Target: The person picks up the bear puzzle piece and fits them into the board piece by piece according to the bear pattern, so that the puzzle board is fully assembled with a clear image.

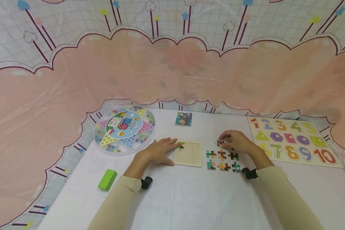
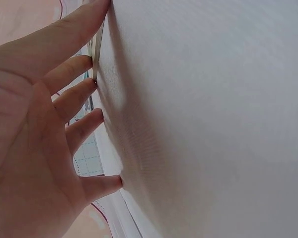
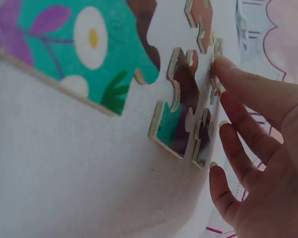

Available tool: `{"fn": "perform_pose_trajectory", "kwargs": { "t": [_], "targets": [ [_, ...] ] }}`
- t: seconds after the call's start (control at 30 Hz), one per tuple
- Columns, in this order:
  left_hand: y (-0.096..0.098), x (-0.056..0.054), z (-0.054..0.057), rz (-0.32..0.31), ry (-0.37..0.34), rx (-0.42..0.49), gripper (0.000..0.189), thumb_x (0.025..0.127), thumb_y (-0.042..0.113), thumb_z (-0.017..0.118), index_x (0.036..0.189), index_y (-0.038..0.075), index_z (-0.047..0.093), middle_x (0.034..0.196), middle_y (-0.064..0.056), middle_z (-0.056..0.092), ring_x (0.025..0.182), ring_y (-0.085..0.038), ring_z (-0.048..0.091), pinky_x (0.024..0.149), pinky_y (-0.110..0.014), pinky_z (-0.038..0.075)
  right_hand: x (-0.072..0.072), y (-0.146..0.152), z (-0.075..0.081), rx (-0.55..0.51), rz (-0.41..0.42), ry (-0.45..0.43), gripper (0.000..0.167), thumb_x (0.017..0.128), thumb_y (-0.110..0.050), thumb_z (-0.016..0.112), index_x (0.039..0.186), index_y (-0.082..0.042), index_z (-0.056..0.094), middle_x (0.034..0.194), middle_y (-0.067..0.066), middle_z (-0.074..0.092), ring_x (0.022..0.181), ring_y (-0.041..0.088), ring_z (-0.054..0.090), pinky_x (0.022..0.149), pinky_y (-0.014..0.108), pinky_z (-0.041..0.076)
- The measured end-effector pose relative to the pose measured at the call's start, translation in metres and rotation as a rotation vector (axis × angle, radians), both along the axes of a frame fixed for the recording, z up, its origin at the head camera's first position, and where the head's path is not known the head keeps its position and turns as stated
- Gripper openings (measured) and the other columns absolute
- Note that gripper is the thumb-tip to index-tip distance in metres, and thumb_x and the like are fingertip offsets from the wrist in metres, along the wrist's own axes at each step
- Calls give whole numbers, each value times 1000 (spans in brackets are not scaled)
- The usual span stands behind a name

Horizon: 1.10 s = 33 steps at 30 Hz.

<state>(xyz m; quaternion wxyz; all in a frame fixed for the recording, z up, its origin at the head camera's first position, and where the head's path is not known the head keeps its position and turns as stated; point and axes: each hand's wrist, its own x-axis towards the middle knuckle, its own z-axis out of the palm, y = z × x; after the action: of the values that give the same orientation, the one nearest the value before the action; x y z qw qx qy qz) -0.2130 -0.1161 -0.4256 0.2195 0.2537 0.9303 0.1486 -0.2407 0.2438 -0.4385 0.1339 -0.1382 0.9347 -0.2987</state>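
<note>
My left hand (image 1: 161,150) lies at the left side of a shallow square wooden puzzle tray (image 1: 200,155). Its fingers are spread and fairly straight, with fingertips against the tray's edge and the table. One green and brown puzzle piece (image 1: 180,146) sits in the tray's top left corner. To the right, my right hand (image 1: 237,142) pinches a brown puzzle piece (image 1: 220,143) between thumb and index finger, low over the table; the right wrist view shows this piece (image 3: 216,69) edge-on. Several loose puzzle pieces (image 1: 223,166) lie in rows just below that hand.
A small bear picture card (image 1: 183,118) lies behind the tray. At the left are a round Chinese checkers board (image 1: 124,129) and a green block (image 1: 107,180). A number and shape board (image 1: 294,140) lies at the right. Patterned cloth (image 1: 172,70) hangs behind the table.
</note>
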Motion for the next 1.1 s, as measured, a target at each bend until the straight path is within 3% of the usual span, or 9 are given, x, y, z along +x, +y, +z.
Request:
{"fn": "perform_pose_trajectory", "kwargs": {
  "t": [0.3, 0.77, 1.1],
  "targets": [
    [-1, -1, -1, 1, 4, -3, 89, 83, 39, 83, 159, 23, 39, 171, 1, 28, 161, -30, 19, 123, -75, 13, -3, -2, -4, -13, -2, 6, 17, 92, -11, 74, 109, -9, 73, 118, 13, 72, 113, 31, 61, 109, 57, 48],
    [-3, -1, -1, 8, 3, 7, 89, 83, 39, 83, 159, 23, 38, 171, 1, 27, 161, -31, 18, 123, -75, 11, -3, -9, 1, 33, -20, 1, 16, 93, -9, 73, 108, -6, 73, 113, 14, 71, 104, 27, 60, 103, 51, 52],
    [0, 0, -2, 20, -10, 6, 88, 84, 38, 83, 159, 25, 39, 171, 3, 27, 162, -29, 17, 125, -73, 10, -1, -7, 7, 36, -5, -18, 15, 92, -11, 74, 107, -7, 73, 107, 11, 70, 97, 23, 61, 88, 35, 54]
  ]
}}
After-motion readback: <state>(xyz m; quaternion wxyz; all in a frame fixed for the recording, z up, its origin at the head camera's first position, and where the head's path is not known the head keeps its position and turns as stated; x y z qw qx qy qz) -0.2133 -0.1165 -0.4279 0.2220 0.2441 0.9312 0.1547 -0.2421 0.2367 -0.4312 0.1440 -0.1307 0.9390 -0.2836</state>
